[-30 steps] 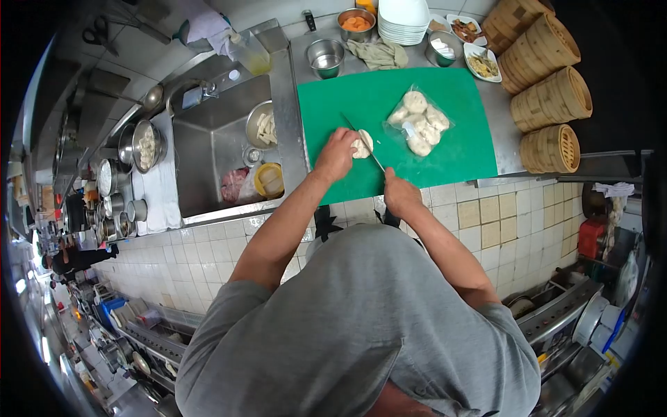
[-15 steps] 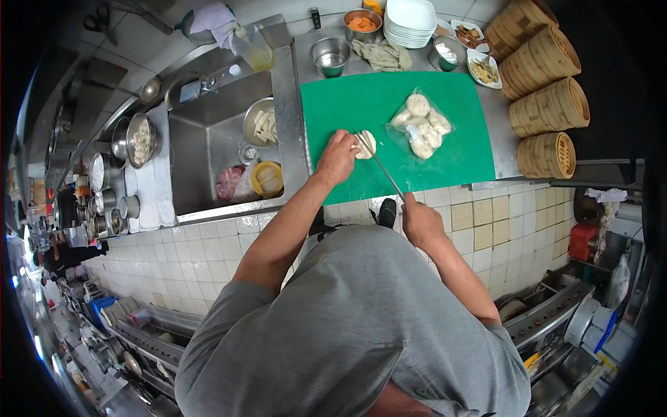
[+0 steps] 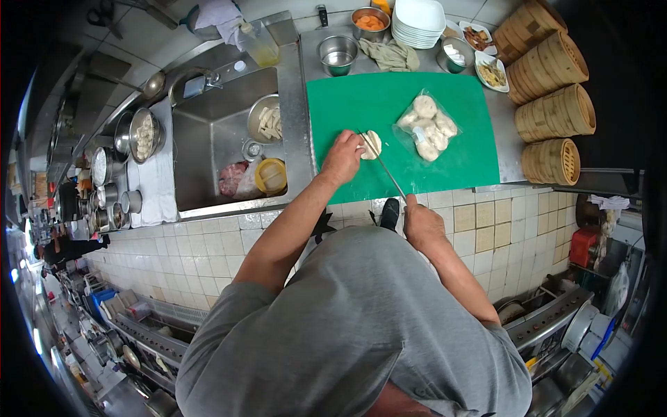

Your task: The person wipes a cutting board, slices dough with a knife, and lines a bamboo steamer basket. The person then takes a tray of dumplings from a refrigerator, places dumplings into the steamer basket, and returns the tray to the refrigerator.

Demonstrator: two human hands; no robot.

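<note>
On the green cutting board point(image 3: 354, 97) lies a pale, round, bun-like piece of food point(image 3: 374, 142). My left hand point(image 3: 340, 161) holds its left side, fingers curled and pressed together. My right hand point(image 3: 424, 224) is closed around the handle of a long knife point(image 3: 393, 178), low at the board's front edge. The blade runs up and left across the food, close to my left fingertips. How deep it cuts cannot be seen. To the right, a clear plastic bag point(image 3: 427, 126) contains several similar white rounds.
Left of the board is a steel sink point(image 3: 215, 142) containing a bowl of white strips point(image 3: 266, 119) and a yellow-rimmed tub point(image 3: 271, 176). Behind the board stand a metal bowl point(image 3: 338, 53), a cloth point(image 3: 391, 55) and stacked white plates point(image 3: 418, 24). Bamboo steamers point(image 3: 552, 163) line the right.
The camera view has shifted slightly, so the counter appears a little further right. Both hands keep their grip, and the knife still lies across the food.
</note>
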